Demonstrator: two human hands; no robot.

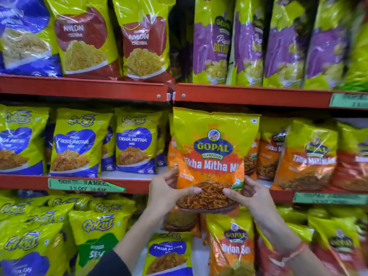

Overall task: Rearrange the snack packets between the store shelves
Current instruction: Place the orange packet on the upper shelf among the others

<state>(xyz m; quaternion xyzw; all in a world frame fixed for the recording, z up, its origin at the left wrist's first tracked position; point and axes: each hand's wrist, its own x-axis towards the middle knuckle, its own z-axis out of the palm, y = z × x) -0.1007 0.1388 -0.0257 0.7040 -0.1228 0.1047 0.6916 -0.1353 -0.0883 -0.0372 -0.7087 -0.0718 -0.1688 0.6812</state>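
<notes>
A yellow and orange Gopal Tikha Mitha Mix packet stands upright in front of the middle shelf, held by both hands at its lower corners. My left hand grips the bottom left corner, thumb across the front. My right hand grips the bottom right corner. Behind it and to the right stand more Gopal Tikha Mitha packets. Blue and yellow Gokul Tikha Mitha packets fill the left half of the same shelf.
The top shelf carries red Nylon packets on the left and purple Gopal packets on the right. Below, Gokul packets lie on the left and a Gopal Nylon Sev packet on the right. Green price tags hang on the shelf edges.
</notes>
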